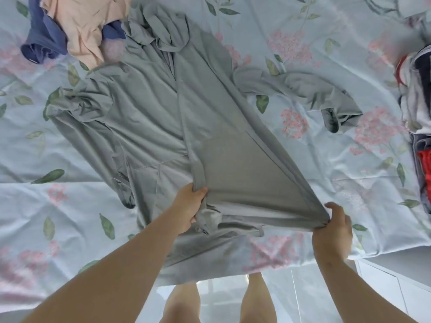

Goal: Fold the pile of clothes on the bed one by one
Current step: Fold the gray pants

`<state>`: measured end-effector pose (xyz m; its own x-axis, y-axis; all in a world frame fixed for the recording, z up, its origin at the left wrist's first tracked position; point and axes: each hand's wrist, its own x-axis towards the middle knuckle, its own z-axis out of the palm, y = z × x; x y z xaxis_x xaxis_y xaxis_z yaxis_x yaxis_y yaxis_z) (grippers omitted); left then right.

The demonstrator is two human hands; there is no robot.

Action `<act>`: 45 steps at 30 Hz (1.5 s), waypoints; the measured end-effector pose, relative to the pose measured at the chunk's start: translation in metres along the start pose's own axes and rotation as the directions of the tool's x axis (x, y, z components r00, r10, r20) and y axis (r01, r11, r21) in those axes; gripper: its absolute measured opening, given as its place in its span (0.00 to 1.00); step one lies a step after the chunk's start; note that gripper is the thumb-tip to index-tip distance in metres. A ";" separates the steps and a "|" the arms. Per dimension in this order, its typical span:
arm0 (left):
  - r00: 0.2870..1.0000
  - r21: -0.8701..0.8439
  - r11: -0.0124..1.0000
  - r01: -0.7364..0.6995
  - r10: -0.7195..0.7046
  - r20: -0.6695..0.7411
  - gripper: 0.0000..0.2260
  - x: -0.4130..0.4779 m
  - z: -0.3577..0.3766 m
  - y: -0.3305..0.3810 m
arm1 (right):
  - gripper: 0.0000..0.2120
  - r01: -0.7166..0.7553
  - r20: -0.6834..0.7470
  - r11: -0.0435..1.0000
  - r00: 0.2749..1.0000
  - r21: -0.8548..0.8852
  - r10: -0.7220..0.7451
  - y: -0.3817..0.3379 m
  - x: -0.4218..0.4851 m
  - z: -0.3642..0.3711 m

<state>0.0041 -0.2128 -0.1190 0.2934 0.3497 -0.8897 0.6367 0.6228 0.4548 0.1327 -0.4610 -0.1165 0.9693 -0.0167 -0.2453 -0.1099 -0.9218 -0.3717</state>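
- Head view: the grey top [149, 117] lies spread along the bed [303, 31], hood away from the person and hem at the near edge. One front panel is lifted and drawn taut.
- The left hand [189, 208] grips a bunch of hem at the panel's inner corner, fingers [201, 191] curled round the cloth. The right hand [333, 229] pinches the outer corner.
- The cloth looks thin, light and soft, with no stiffness. It drapes, creases and will likely slide on itself.
- Good places to hold are probably hems, seams and shoulders, with the hands set wide apart to keep an edge straight.
- One sleeve is crumpled at the top's left side; the other trails off to its right.
- Left of the hood sits a heap of peach [86, 22] and blue [44, 40] clothes.
- Well to the right of the top, a stack [417, 101] of red, white and dark clothes sits at the picture's edge.
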 end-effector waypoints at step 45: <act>0.738 0.442 0.845 0.300 0.088 -0.669 0.06 -0.010 -0.120 -0.117 | 0.04 0.434 0.695 0.898 0.668 -0.073 -0.266 -0.111 -0.058 0.114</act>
<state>-0.1587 -0.2047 -0.1583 -0.2045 0.7810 -0.5901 0.9415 0.3220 0.0998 0.0632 -0.3139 -0.1635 0.5236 0.5036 -0.6872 0.3386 -0.8631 -0.3747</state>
